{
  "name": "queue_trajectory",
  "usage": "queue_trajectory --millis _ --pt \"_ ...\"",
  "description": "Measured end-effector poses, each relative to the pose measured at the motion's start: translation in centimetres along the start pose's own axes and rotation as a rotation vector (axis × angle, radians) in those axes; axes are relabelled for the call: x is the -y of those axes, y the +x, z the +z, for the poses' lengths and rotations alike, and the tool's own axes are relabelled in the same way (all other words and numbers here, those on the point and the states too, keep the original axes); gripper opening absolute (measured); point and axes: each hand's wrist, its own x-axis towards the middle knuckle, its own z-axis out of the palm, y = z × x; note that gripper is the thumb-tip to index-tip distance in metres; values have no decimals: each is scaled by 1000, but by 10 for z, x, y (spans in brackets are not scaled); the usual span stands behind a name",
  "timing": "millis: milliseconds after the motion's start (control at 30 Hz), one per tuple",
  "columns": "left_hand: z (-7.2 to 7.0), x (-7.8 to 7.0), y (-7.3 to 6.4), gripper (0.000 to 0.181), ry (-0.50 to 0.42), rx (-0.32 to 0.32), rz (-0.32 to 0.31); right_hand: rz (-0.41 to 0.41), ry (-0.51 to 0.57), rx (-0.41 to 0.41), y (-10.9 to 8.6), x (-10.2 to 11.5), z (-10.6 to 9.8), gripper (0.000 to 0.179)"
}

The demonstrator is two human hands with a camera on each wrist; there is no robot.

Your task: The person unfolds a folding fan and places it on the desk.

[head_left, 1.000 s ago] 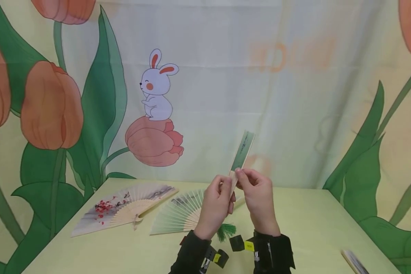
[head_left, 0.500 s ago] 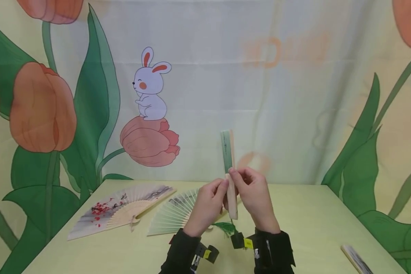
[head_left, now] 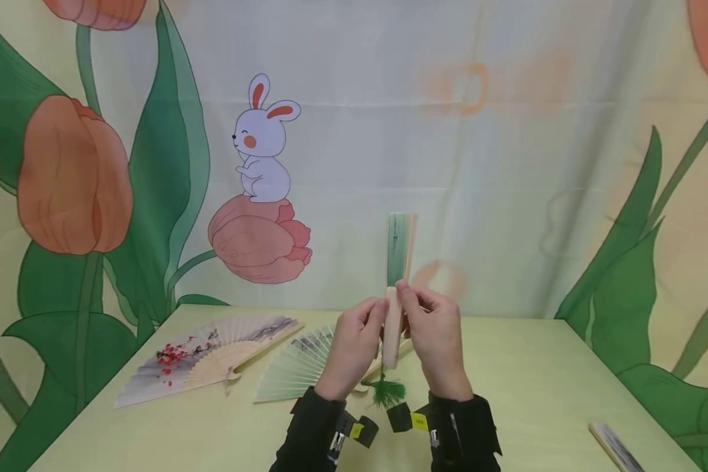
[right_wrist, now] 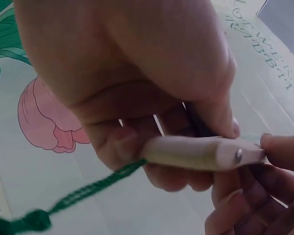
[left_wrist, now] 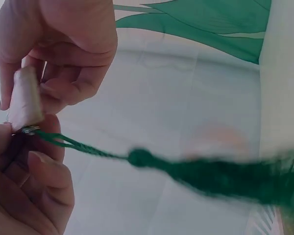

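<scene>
A folded hand fan (head_left: pixel 396 252), green on its upper part with pale wooden ribs below, stands nearly upright between both hands in the head view. My left hand (head_left: pixel 353 344) pinches its wooden part from the left, thumb in front. From the right, my right hand (head_left: pixel 436 337) pinches it a little higher, near where the green begins. A green tassel (left_wrist: pixel 215 178) hangs by a braided cord from the handle end. In the right wrist view the wooden handle (right_wrist: pixel 186 152) shows a small metal rivet. Some fingertips are hidden behind the fan.
On the yellow-green table (head_left: pixel 537 387), a spread fan with red blossoms (head_left: pixel 147 380) lies at the left. Beside it is a spread pale green fan (head_left: pixel 295 373), partly behind the left hand. Another folded fan (head_left: pixel 615 447) lies near the right edge. A printed cloth (head_left: pixel 354 164) hangs behind.
The fan has swung from leaning right to nearly upright, turning so its edge and wooden ribs show. Both hands keep hold of it. Its tassel hangs freely below.
</scene>
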Motion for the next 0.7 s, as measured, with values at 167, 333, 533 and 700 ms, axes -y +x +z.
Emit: queue_trajectory --millis 167,333,533,700 --pt "3 1 0 36 -4 -21 13 -5 71 -47 -2 -2 4 30" --pt "6 3 -2 38 12 -59 32 3 87 -54 -4 -4 7 30" --pt "10 4 1 40 57 -105 97 -13 78 -66 -3 0 8 30" --pt "12 6 1 38 111 -160 130 -12 69 -68 -3 1 9 29"
